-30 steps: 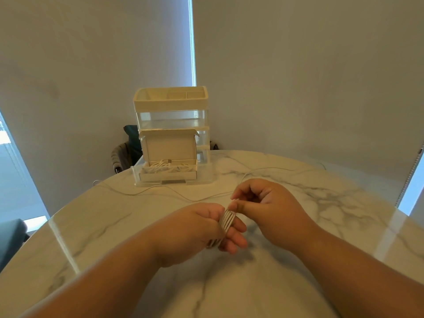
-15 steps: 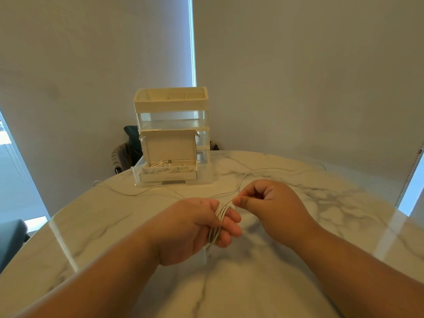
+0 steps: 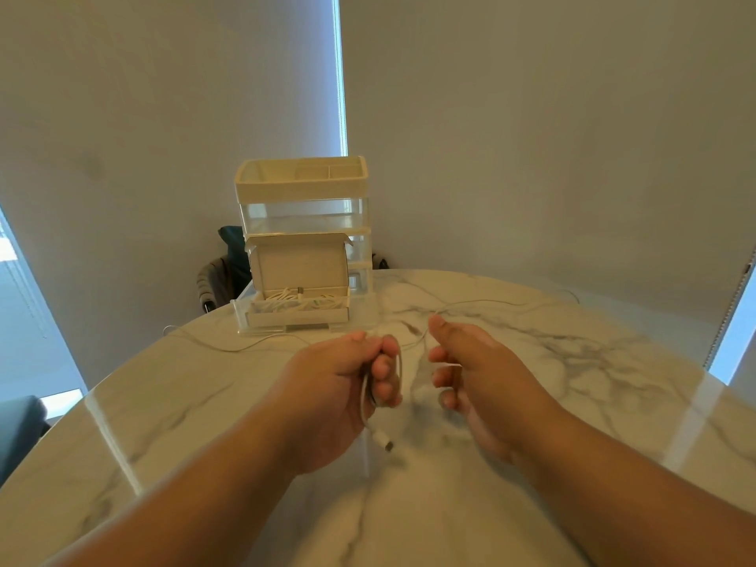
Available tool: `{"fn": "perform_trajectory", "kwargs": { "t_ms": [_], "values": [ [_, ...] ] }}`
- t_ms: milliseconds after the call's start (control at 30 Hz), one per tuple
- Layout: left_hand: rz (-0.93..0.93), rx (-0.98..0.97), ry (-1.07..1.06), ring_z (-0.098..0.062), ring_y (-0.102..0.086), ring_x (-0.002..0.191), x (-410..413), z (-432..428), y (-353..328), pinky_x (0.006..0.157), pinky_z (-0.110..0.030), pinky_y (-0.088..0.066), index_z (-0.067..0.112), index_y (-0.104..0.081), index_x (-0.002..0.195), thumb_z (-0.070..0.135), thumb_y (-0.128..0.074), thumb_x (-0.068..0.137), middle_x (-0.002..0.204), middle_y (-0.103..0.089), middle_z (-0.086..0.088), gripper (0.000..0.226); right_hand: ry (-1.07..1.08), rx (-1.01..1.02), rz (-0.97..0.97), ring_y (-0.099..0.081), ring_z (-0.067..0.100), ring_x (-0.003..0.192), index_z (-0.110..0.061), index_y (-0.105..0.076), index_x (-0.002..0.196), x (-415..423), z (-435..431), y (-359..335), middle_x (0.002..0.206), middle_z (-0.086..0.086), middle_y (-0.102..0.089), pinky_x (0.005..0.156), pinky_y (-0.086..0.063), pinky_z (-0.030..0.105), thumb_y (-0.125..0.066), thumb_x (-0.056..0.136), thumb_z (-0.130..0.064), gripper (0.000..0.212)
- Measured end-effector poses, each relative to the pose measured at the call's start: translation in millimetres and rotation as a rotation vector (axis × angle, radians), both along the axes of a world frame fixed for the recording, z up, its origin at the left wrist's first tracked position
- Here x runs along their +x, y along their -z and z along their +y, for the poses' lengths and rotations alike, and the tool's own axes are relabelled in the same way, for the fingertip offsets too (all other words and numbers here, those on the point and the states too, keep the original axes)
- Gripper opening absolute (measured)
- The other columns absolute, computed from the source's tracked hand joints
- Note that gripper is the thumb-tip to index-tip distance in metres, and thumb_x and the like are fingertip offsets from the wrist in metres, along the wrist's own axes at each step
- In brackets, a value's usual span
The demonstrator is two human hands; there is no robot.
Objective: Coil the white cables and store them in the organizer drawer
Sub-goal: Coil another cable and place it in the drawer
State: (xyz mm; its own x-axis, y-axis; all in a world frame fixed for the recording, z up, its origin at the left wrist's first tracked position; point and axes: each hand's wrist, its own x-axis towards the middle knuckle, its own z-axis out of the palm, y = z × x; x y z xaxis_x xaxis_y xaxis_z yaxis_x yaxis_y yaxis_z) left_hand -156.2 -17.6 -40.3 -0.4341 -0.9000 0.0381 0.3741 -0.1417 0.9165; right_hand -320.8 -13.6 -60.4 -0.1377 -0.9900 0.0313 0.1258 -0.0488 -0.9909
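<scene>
Coiling in progress: left hand (image 3: 333,386) grips thin white cable (image 3: 401,362) loops; right hand (image 3: 474,374) half-curled, hold unclear. Next: wrap remaining slack.

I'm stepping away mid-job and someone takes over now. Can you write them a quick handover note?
Left hand grips a part-wound coil, plug dangling.
Right hand sits loosely curled by the free strand; grip unclear.
Done: coiled cables lie in the open drawer.
Left: finish this coil, store it; the loose cable by the drawer may need coiling too.
</scene>
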Motion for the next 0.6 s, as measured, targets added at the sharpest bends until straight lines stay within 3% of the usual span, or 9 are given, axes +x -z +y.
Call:
{"fn": "perform_trajectory", "kwargs": {
  "t_ms": [100,167,267,333,467,600],
  "values": [
    [0.173,0.032,-0.070,-0.014,-0.049,0.052,5,-7,-4,0.062,-0.029,-0.047,0.003,-0.057,0.088,0.012,-0.040,0.098,0.061,-0.048,-0.003,0.021,-0.113,0.118,-0.031,-0.052,0.019,0.068,-0.017,-0.055,0.100,12,9,1,0.085,0.005,-0.058,0.052,-0.038,0.032,-0.076,0.060,-0.067,0.068],
    [0.251,0.028,-0.058,-0.014,-0.050,0.055,7,-7,-6,0.067,-0.029,-0.045,0.005,-0.057,0.090,0.015,-0.043,0.094,0.063,-0.049,-0.002,0.017,-0.316,0.146,0.031,-0.059,0.021,0.069,-0.013,-0.055,0.095,25,19,5,0.080,0.006,-0.064,0.050,-0.039,0.030,-0.078,0.068,-0.056,0.056],
    [0.296,0.018,-0.046,-0.014,-0.050,0.058,5,-5,-7,0.065,-0.027,-0.048,0.006,-0.057,0.089,0.017,-0.045,0.090,0.065,-0.049,-0.002,0.016,-0.451,0.167,-0.067,-0.060,0.019,0.061,-0.009,-0.058,0.086,37,27,10,0.071,0.009,-0.065,0.050,-0.042,0.026,-0.065,0.092,-0.019,0.014],
    [0.309,0.029,-0.060,-0.015,-0.050,0.059,5,-5,-8,0.063,-0.026,-0.050,0.005,-0.057,0.090,0.015,-0.044,0.093,0.065,-0.051,-0.003,0.017,-0.471,0.171,-0.153,-0.052,0.016,0.052,-0.010,-0.058,0.079,33,23,9,0.062,0.008,-0.057,0.049,-0.039,0.026,-0.063,0.089,-0.010,0.011],
    [0.280,0.082,-0.117,-0.016,-0.057,0.056,10,-6,-12,0.058,-0.026,-0.055,0.003,-0.060,0.093,0.015,-0.040,0.100,0.064,-0.059,-0.005,0.024,-0.454,0.180,-0.137,-0.039,0.017,0.047,-0.006,-0.058,0.081,14,13,-1,0.055,0.007,-0.045,0.051,-0.032,0.029,-0.069,0.067,-0.013,0.019],
    [0.264,0.103,-0.115,-0.016,-0.063,0.057,6,-2,-10,0.058,-0.026,-0.057,0.002,-0.062,0.096,0.015,-0.039,0.102,0.069,-0.066,-0.008,0.027,-0.503,0.220,-0.087,-0.038,0.017,0.047,-0.006,-0.056,0.083,6,11,-3,0.055,0.007,-0.043,0.050,-0.033,0.028,-0.066,0.073,-0.011,0.016]
  ]
}}
